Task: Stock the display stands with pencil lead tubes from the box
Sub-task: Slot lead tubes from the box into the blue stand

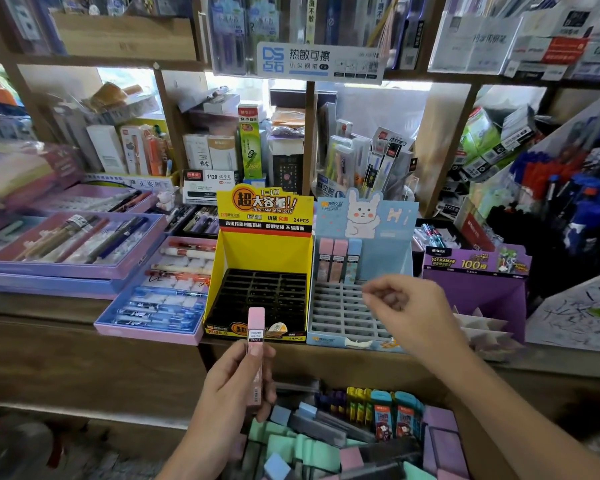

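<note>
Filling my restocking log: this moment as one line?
left hand: holds pink tube upright | right hand: curled above blue stand, contents unclear | blue stand: three tubes in back row | yellow stand: slots empty

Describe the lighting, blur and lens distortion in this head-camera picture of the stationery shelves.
Head view: the wide lens bows the shelf boards toward the edges; backlight behind the middle row burns out to white; the right hand is slightly smeared by motion, and the left border is blurred too; the pink tube in the left hand is sharp; the pile of tubes below sits in dim shade.
</note>
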### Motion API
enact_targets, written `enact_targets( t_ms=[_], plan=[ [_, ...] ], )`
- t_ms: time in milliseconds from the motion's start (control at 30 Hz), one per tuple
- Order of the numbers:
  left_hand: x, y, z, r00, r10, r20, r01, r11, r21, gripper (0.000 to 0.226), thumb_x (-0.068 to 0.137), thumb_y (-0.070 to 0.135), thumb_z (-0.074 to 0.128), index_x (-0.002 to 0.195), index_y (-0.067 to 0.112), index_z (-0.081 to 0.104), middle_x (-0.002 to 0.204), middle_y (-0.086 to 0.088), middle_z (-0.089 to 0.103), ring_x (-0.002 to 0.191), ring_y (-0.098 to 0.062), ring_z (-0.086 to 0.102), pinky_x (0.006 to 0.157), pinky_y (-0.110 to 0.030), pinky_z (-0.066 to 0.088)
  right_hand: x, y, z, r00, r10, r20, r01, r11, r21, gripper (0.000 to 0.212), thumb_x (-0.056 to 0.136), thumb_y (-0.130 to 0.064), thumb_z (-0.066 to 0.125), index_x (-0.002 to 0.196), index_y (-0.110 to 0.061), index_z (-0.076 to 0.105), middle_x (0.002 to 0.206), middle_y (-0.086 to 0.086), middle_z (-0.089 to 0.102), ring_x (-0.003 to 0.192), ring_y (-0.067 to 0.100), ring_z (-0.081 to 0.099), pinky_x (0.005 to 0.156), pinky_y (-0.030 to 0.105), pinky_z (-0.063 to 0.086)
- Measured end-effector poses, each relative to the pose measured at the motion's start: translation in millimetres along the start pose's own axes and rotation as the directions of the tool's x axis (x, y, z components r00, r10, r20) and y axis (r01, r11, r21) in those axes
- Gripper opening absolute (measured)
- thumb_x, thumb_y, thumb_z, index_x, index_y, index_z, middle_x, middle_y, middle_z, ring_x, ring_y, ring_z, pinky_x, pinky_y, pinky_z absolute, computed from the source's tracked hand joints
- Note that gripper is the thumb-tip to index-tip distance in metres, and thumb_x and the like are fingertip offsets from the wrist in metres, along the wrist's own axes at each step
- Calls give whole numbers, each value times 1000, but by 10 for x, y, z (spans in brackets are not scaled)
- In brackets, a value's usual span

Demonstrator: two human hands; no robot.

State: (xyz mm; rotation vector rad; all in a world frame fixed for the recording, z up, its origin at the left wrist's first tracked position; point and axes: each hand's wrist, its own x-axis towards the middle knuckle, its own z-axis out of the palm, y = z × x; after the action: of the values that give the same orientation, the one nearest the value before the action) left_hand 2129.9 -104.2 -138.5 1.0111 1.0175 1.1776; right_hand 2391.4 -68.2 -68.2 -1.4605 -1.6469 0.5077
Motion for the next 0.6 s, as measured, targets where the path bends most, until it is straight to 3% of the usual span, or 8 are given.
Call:
enact_targets(
  t_ms=[100,233,333,500,533,600],
  plan=[
    [12,34,24,999,-16,48,14,999,44,36,93,45,58,100,12,69,67,-17,57,59,-26,56,50,-33,49,-346,86,-36,992,94,84,-98,994,48,25,89,-12,75,91,-36,74,83,-17,74,75,2,70,68,17,58],
    [68,117,103,994,10,106,-21,994,108,31,96,42,58,105,15,71,75,-13,63,71,-27,69,71,-42,62,-653,303,-95,936,246,253,-275,957,90,27,90,-12,75,88,-39,77,84,-9,76,75,8,73,66,20,58],
    [136,229,197,985,91,147,-126,959,255,26,95,43,58,103,24,73,72,-1,63,69,-14,67,64,-23,55,-777,499,-129,847,329,418,-351,936,-25,20,91,-18,76,92,-37,75,88,-10,75,81,4,72,72,21,58],
    [391,403,375,953,240,184,-296,867,401,8,95,33,65,98,28,70,87,-7,68,79,-9,63,70,-22,52,-843,750,-113,718,426,550,-315,904,-289,11,90,-27,75,95,-35,69,89,-1,74,78,4,67,69,17,50],
    [465,436,415,949,259,183,-314,848,427,3,95,30,66,97,31,68,87,-7,69,79,-9,64,68,-21,51,-842,774,-109,708,433,558,-315,901,-300,11,90,-27,74,98,-33,69,91,3,74,77,5,66,68,18,49],
    [622,501,495,943,279,182,-333,814,475,13,96,26,67,96,39,66,87,-3,71,80,-7,66,66,-19,49,-841,813,-95,712,441,547,-319,896,-308,11,91,-27,74,101,-30,71,89,1,73,76,4,65,68,18,49]
  ],
)
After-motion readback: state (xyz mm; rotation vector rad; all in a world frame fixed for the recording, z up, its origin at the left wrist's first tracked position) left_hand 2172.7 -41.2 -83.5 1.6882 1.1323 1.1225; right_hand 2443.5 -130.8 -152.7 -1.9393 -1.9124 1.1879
